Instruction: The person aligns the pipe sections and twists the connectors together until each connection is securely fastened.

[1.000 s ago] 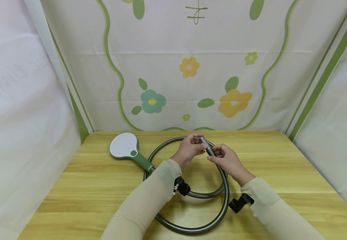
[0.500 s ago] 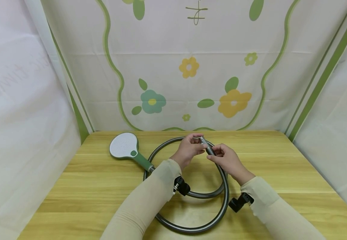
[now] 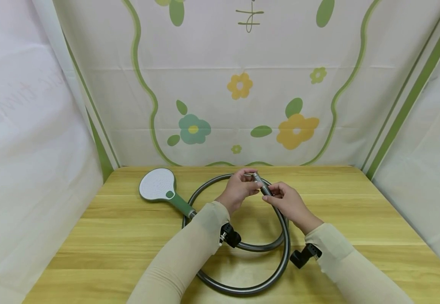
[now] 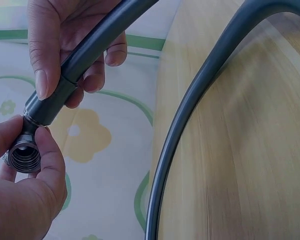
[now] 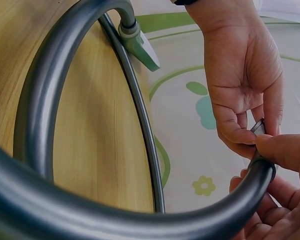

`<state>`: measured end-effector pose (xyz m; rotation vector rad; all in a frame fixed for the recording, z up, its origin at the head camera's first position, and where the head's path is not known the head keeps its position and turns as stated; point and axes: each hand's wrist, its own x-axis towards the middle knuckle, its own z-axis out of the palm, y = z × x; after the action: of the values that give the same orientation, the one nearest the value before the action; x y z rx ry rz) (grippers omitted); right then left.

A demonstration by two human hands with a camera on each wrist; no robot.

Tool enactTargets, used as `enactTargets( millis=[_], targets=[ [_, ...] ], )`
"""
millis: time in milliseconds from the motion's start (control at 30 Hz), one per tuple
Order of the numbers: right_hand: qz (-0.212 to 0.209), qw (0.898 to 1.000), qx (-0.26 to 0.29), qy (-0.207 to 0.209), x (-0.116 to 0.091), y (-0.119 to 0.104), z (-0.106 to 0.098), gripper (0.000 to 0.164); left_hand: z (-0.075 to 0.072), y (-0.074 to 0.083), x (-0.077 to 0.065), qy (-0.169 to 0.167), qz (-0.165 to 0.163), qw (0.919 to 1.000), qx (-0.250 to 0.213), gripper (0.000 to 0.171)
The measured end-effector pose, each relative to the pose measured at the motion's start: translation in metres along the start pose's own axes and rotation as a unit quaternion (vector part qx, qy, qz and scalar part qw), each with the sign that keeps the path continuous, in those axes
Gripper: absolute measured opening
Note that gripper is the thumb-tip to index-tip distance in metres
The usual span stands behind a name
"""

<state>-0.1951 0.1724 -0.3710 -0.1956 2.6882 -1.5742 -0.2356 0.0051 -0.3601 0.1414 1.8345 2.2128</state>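
A green shower head [image 3: 157, 184] with a white face lies at the table's left rear, joined to a dark grey shower hose [image 3: 244, 291]. The hose loops over the table, and its free end is held up between both hands. My left hand [image 3: 238, 189] pinches the metal threaded nut [image 4: 25, 156] at that end between thumb and fingers. The nut's hollow mouth faces the left wrist camera. Just behind it, my right hand [image 3: 290, 206] grips the dark end sleeve [image 4: 51, 102] of the hose, thumb on one side and fingers on the other.
Beneath everything is a wooden table [image 3: 357, 211]. A white cloth backdrop [image 3: 212, 50] with printed flowers rises at its rear edge, and cloth walls stand at both sides. Small black cameras [image 3: 230, 236] are strapped to the wrists, close above the hose loops.
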Motion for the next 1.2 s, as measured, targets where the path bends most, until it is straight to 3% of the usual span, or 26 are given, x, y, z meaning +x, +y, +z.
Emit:
enactTargets(
  millis=[1200],
  targets=[
    [0.016,0.997,0.047,-0.058,0.0008,-0.0023,0.0017,0.036,-0.0046,-0.0039,0.001,-0.001,-0.001,1.0,0.006,0.043]
  ],
)
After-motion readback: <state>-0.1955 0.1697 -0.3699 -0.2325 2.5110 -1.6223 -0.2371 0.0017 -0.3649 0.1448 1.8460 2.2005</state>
